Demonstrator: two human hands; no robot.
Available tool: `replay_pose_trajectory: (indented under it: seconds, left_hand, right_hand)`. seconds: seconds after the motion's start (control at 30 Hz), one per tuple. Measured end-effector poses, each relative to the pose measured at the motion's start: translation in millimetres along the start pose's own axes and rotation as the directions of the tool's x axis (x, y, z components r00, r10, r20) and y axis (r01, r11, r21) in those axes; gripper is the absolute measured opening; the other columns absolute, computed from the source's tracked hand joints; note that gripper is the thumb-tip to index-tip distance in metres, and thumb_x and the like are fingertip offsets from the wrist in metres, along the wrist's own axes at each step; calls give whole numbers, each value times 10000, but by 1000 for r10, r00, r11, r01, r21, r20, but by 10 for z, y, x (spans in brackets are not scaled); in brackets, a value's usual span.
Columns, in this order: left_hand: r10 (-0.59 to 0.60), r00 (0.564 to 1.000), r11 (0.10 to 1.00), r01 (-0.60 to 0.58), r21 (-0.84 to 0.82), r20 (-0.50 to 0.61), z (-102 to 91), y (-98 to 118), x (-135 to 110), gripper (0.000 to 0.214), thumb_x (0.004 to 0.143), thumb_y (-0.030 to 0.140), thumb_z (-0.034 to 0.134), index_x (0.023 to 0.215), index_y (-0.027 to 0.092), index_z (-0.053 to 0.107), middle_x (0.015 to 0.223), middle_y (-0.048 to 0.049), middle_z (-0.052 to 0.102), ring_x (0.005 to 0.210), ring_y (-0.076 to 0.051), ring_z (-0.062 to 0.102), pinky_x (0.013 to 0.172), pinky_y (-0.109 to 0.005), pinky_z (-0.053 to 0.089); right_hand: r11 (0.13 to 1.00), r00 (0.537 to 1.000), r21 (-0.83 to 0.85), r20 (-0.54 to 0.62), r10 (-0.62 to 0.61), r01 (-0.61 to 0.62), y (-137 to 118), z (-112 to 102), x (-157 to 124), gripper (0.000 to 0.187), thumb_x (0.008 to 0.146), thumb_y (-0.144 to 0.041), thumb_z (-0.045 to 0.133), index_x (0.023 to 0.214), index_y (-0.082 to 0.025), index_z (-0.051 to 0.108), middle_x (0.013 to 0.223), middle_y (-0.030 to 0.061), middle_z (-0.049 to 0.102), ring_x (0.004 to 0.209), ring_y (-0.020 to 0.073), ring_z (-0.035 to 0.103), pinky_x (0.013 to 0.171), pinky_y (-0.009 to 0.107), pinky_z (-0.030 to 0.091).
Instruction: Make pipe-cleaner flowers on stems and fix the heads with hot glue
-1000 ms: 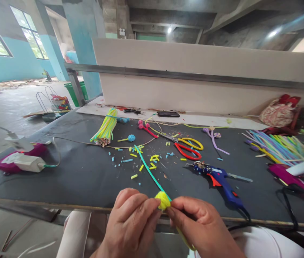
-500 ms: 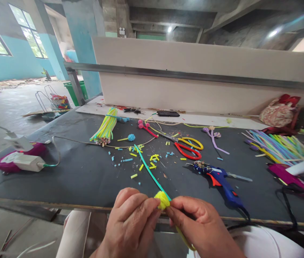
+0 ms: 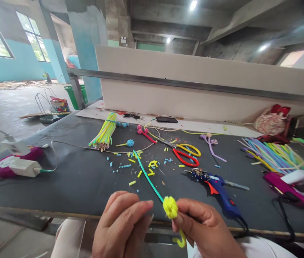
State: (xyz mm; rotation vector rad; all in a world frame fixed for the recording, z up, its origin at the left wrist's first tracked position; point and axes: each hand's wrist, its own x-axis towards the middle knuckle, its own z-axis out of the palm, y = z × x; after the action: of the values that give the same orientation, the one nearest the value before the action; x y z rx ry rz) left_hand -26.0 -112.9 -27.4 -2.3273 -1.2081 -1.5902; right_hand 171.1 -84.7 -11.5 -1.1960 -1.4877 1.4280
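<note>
A small fuzzy yellow pipe-cleaner ball (image 3: pixel 170 207) is pinched between the thumb and fingers of my right hand (image 3: pixel 204 224), above the table's front edge. Its yellow tail (image 3: pixel 181 239) hangs below my fingertips and curls into a hook. My left hand (image 3: pixel 125 224) is just left of the ball without touching it, thumb and forefinger slightly apart and nothing between them. A teal pipe cleaner (image 3: pixel 149 180) runs from among the scraps to behind the ball; whether it is joined there I cannot tell.
Yellow and blue offcuts (image 3: pixel 152 166) litter the dark table. Scissors (image 3: pixel 185 154) and a blue glue gun (image 3: pixel 218 186) lie to the right. Pipe-cleaner bundles (image 3: pixel 105 132) and purple power strips (image 3: pixel 288 188) flank the work area. A cord (image 3: pixel 73 142) crosses at left.
My left fingers have let go of the yellow ball and moved left. My right hand has turned the ball, showing its rounded, petal-like face, and the tail's hooked end now shows.
</note>
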Motion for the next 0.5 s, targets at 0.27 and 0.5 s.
replay_pose_trajectory:
  seconds: [0.27,0.5]
  left_hand:
    - [72,994,996,-75,-37,-77,102,23,63,106,761,83,637,835,160,640,700,-22,603,644,-141,552,662,-324,505]
    - [97,994,995,-99,-31,-44,114,-6,46,178,749,74,643,895,175,661,707,-14,618,645,-150,552,676,-341,493]
  right_hand:
    - [1000,997,13,77,2,-3,1,-13,7,393,700,-519,690,536,-167,631,535,-37,441,472,71,308,424,200,236]
    - [991,983,61,150,109,-119,36,-6,-8,387,682,-521,708,556,-163,631,496,-60,368,471,66,259,437,214,186]
